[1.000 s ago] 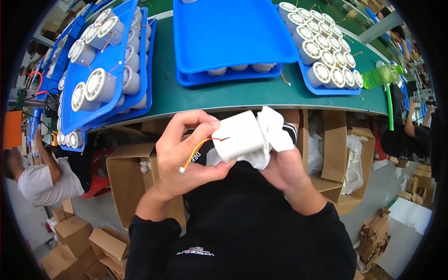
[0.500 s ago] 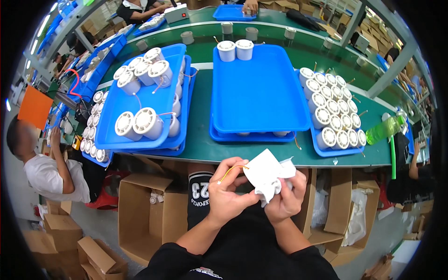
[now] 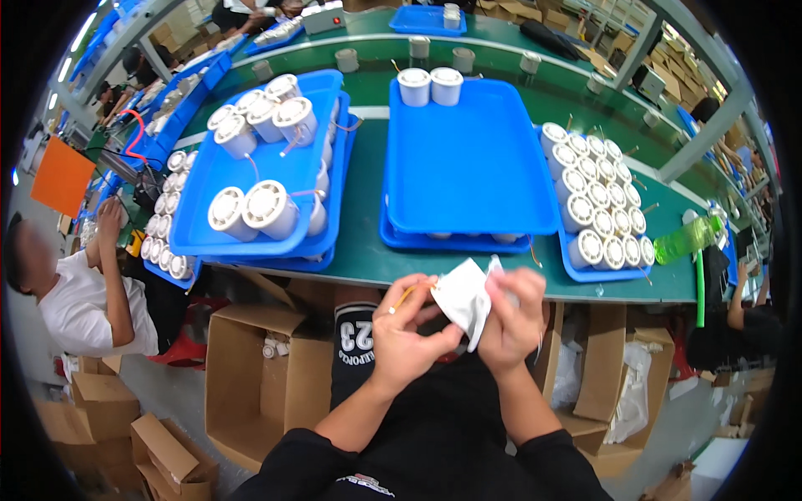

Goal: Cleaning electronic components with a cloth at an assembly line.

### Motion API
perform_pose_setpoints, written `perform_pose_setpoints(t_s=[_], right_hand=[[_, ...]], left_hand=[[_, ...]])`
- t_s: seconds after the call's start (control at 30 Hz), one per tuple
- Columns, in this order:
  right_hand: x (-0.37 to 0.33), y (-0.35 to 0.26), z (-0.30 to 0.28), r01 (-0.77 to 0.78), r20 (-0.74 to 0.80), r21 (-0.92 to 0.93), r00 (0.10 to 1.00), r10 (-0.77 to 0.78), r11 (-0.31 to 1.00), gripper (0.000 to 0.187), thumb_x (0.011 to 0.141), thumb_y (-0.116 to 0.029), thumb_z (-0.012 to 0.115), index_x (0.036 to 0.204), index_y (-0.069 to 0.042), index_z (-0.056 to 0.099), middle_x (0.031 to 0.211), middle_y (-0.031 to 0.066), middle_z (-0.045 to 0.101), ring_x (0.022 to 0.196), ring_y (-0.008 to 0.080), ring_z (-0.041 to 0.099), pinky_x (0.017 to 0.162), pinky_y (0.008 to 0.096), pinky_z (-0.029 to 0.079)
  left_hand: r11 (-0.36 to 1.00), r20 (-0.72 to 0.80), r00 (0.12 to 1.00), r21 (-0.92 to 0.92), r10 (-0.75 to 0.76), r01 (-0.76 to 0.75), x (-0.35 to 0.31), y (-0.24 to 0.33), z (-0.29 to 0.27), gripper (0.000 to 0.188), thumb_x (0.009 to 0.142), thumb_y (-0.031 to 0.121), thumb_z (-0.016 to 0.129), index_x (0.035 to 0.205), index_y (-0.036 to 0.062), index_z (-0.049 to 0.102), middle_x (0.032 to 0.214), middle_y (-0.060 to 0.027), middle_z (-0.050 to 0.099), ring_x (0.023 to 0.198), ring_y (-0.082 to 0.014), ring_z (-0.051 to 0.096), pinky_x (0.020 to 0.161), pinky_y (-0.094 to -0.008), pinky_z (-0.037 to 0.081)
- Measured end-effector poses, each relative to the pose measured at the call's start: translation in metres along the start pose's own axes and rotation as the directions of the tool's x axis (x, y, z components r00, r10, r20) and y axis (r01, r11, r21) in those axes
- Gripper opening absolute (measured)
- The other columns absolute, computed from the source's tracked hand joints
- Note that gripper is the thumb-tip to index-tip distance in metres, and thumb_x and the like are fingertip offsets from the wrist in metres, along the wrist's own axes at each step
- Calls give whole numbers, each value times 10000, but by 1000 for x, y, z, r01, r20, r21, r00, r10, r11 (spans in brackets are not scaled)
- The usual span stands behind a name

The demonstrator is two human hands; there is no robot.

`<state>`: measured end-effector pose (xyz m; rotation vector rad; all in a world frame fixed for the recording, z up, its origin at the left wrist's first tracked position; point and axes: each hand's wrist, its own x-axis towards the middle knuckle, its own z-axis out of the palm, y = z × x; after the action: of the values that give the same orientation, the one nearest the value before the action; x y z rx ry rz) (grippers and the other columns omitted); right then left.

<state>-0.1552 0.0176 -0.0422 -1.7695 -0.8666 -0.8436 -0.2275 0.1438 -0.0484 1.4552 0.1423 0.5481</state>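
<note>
Just in front of the table's near edge, my left hand (image 3: pixel 407 338) is closed round a white cylindrical unit (image 3: pixel 458 289), tilted, with a short yellow-and-red wire (image 3: pixel 403 299) sticking out over my fingers. A white cloth (image 3: pixel 479 324) lies against the unit's side, pinched in the fingers of my right hand (image 3: pixel 515 321). The cloth and my fingers hide much of the unit. Straight ahead, a blue tray (image 3: pixel 468 167) is stacked on another, with two white units (image 3: pixel 430 87) upright in its far left corner.
To the left, stacked blue trays (image 3: pixel 288 225) carry several white units. A tray packed with units (image 3: pixel 599 196) and a green bottle (image 3: pixel 690 238) stand at right. Farther off, units sit along the green belt (image 3: pixel 493 75). Cardboard boxes (image 3: pixel 242 392) lie below; a co-worker (image 3: pixel 96 305) sits at left.
My right hand has lifted slightly and turned against the unit, and the cloth is bunched differently. My left hand keeps its hold on the unit. The whole view has shifted a little.
</note>
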Motion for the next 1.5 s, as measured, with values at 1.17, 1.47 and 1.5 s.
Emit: perform_pose_setpoints(t_s=[1.17, 1.47, 1.5], right_hand=[[-15, -15, 15, -9, -125, 62, 992, 16, 998, 283, 716, 76, 620, 964, -61, 613, 1024, 139, 528, 853, 268, 572, 732, 336, 497], [-18, -4, 28, -507, 114, 739, 743, 660, 443, 212, 814, 105, 598, 962, 1, 488, 1136, 147, 560, 907, 144, 591, 736, 251, 490], [-19, 3, 28, -535, 203, 765, 728, 655, 358, 185, 845, 42, 627, 959, -18, 493, 1109, 123, 583, 913, 142, 604, 744, 242, 501]], left_hand=[[642, 149, 919, -675, -366, 365, -8, 1, 6, 483, 925, 260, 593, 1278, -52, 484, 1185, -110, 600, 1064, -184, 601, 905, -317, 487], [380, 348, 793, -735, -500, 562, -2, -8, -5, 585, 934, 453, 514, 1306, 3, 478, 1253, -143, 577, 1114, -272, 594, 946, -392, 516], [238, 412, 789, -797, -456, 554, -3, -11, -6, 580, 938, 443, 511, 1309, -2, 472, 1255, -160, 570, 1121, -293, 587, 941, -392, 530]])
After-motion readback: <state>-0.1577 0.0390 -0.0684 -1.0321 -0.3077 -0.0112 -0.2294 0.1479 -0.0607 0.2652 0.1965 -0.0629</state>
